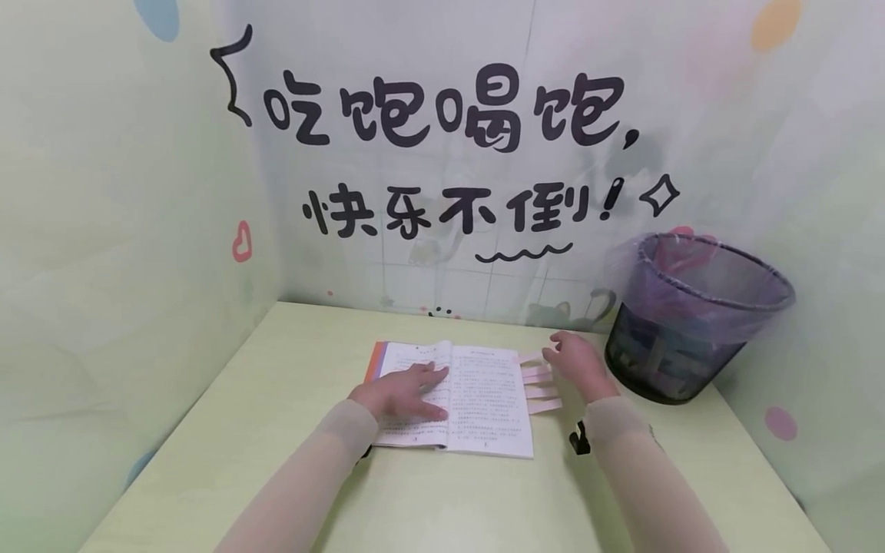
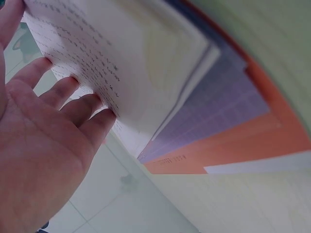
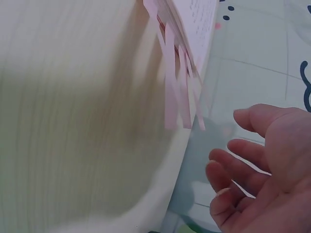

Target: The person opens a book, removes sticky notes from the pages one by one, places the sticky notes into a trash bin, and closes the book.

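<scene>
An open book (image 1: 487,415) of printed pages lies on the table. My left hand (image 1: 399,393) rests on its left page with the fingers and thumb spread. In the left wrist view, the fingertips touch the page, and a purple sheet (image 2: 209,111) and an orange cover (image 2: 284,133) show beyond the page edges. Several pink paper strips (image 1: 545,405) stick out from the book's right edge. Just beyond them, my right hand (image 1: 582,364) is raised with loosely bent fingers. The right wrist view shows nothing in that hand, with the strips (image 3: 170,92) hanging apart from its fingertips.
At the back right of the pale table (image 1: 456,507) stands a dark bin (image 1: 674,353) with a purple translucent liner, close to the right hand. A wall covering (image 1: 415,269) with large black lettering rises behind the table, and side walls flank it.
</scene>
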`<action>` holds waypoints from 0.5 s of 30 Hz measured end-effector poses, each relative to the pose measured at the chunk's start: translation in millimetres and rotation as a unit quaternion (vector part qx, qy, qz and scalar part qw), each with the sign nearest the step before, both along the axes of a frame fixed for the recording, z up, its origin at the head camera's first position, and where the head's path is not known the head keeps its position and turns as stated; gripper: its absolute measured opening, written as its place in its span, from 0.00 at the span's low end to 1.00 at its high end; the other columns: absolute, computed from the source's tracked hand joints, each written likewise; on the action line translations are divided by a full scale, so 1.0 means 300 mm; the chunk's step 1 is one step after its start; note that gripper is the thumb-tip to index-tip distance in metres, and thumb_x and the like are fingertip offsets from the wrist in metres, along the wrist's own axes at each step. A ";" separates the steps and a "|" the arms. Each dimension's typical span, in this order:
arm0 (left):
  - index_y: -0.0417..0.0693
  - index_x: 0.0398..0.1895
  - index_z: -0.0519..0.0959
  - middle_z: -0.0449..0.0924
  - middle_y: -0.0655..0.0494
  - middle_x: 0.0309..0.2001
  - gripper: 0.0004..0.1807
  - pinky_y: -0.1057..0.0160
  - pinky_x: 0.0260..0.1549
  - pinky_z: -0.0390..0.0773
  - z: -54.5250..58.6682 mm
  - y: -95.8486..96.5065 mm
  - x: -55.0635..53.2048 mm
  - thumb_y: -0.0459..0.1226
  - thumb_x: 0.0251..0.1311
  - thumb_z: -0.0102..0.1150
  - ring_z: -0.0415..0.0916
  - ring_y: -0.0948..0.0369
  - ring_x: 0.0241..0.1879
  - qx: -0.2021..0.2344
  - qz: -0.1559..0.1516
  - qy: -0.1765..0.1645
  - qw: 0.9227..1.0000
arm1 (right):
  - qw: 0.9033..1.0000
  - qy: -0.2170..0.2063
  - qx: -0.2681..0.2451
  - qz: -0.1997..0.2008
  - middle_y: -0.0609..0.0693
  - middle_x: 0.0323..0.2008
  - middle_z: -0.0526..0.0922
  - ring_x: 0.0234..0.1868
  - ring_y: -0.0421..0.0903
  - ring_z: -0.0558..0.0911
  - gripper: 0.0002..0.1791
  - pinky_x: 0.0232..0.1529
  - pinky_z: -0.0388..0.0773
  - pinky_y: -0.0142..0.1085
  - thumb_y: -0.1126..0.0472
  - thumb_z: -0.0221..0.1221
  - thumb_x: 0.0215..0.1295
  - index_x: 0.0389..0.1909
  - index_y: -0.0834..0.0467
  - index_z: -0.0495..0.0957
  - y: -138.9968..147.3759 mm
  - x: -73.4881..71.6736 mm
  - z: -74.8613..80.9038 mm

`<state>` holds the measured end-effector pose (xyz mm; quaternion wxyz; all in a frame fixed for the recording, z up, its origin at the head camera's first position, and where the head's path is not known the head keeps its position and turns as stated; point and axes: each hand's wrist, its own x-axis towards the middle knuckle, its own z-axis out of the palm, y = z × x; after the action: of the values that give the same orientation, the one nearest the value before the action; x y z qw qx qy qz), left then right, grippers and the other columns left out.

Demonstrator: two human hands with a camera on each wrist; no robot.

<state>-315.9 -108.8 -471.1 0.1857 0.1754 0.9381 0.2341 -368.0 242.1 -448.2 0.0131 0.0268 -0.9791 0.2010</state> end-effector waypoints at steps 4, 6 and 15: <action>0.70 0.89 0.59 0.48 0.58 0.91 0.51 0.32 0.85 0.54 0.004 -0.002 -0.003 0.62 0.66 0.72 0.44 0.48 0.91 0.003 0.001 -0.002 1.000 | 0.999 -0.008 0.038 0.023 0.70 0.67 0.83 0.69 0.71 0.81 0.32 0.73 0.77 0.61 0.54 0.59 0.82 0.76 0.70 0.71 -0.014 -0.006 -0.008; 0.70 0.89 0.59 0.48 0.58 0.91 0.52 0.32 0.85 0.53 0.004 -0.002 -0.004 0.62 0.66 0.73 0.44 0.48 0.91 0.004 0.004 -0.005 1.000 | 0.998 -0.015 0.048 0.032 0.70 0.68 0.83 0.71 0.72 0.79 0.32 0.74 0.75 0.62 0.54 0.58 0.82 0.77 0.70 0.70 -0.018 -0.009 -0.015; 0.70 0.89 0.59 0.49 0.57 0.91 0.52 0.33 0.85 0.53 0.007 0.000 0.003 0.61 0.65 0.74 0.44 0.46 0.91 0.011 0.009 -0.012 1.000 | 1.000 -0.004 -0.006 0.022 0.65 0.57 0.89 0.58 0.63 0.86 0.17 0.65 0.82 0.58 0.60 0.60 0.80 0.60 0.68 0.84 -0.034 -0.015 -0.043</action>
<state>-315.0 -108.8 -469.0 0.1929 0.1666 0.9346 0.2482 -372.4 231.8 -460.9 0.0053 0.0472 -0.9771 0.2075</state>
